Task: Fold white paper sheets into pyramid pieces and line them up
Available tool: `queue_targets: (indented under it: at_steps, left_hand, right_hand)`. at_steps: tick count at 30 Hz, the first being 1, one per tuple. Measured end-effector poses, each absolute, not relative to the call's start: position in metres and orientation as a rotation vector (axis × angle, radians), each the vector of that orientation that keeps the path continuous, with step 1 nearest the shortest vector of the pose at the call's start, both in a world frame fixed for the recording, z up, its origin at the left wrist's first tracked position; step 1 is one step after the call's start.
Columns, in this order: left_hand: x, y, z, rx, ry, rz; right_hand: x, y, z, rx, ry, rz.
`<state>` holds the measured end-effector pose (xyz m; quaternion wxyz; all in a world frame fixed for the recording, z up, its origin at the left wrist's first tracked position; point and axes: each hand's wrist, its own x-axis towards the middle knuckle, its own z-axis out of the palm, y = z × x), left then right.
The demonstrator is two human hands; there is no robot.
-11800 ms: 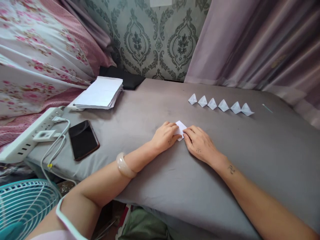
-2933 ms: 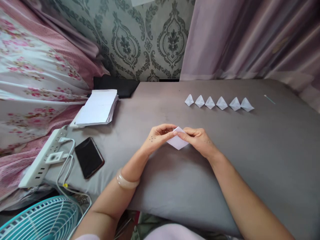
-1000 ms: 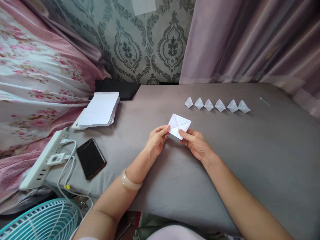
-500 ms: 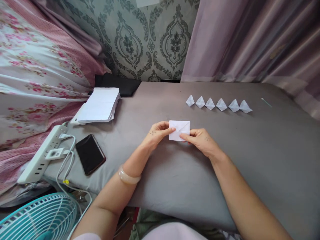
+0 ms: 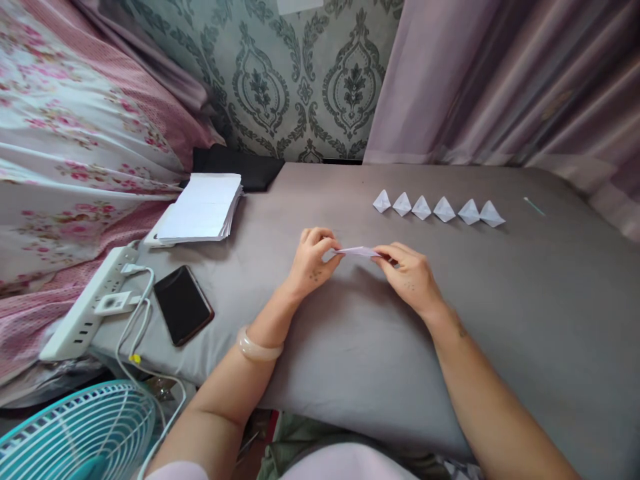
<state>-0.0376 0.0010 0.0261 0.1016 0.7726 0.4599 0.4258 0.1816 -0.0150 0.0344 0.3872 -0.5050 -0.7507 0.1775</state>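
A small piece of folded white paper (image 5: 359, 251) is stretched between my two hands above the grey cloth, seen nearly edge-on. My left hand (image 5: 314, 262) pinches its left end between thumb and fingers. At the right end, my right hand (image 5: 406, 272) has the same kind of pinch. Farther back to the right stands a row of several folded white paper shapes (image 5: 422, 208), pointed at the top, apart from my hands.
Left of my hands lie a stack of white paper (image 5: 203, 207), a black phone (image 5: 183, 305) and a white power strip (image 5: 90, 310) with cables. A teal fan (image 5: 80, 433) stands at the lower left. A thin stick (image 5: 534, 206) lies far right on the grey-covered surface (image 5: 525, 300).
The folded paper has tilted from showing its flat face to nearly edge-on. Both hands have turned with it, still pinching its ends. The view has shifted slightly.
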Motion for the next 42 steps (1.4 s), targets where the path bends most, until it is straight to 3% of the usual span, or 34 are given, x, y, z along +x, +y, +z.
queue_targets:
  at_steps: [4, 9, 25, 33, 42]
  left_hand:
    - [-0.04, 0.002, 0.02, 2.839, 1.398, 0.893]
    - [-0.033, 0.005, 0.017, 2.972, 1.465, 0.575]
    - [-0.035, -0.019, 0.044, 2.706, 1.443, 0.084]
    - [-0.032, -0.017, 0.028, 2.281, 1.668, 0.417]
    - [-0.03, -0.007, 0.012, 1.947, 1.783, 0.633]
  right_hand:
    - [0.181, -0.013, 0.024, -1.212, -2.171, -0.082]
    - [0.179, -0.011, 0.019, -1.289, -2.263, -0.286]
    - [0.173, -0.024, 0.028, -1.553, -2.417, 0.114]
    - [0.182, -0.01, 0.018, -1.575, -2.093, 0.543]
    - [0.176, -0.001, 0.01, -1.69, -1.891, 0.55]
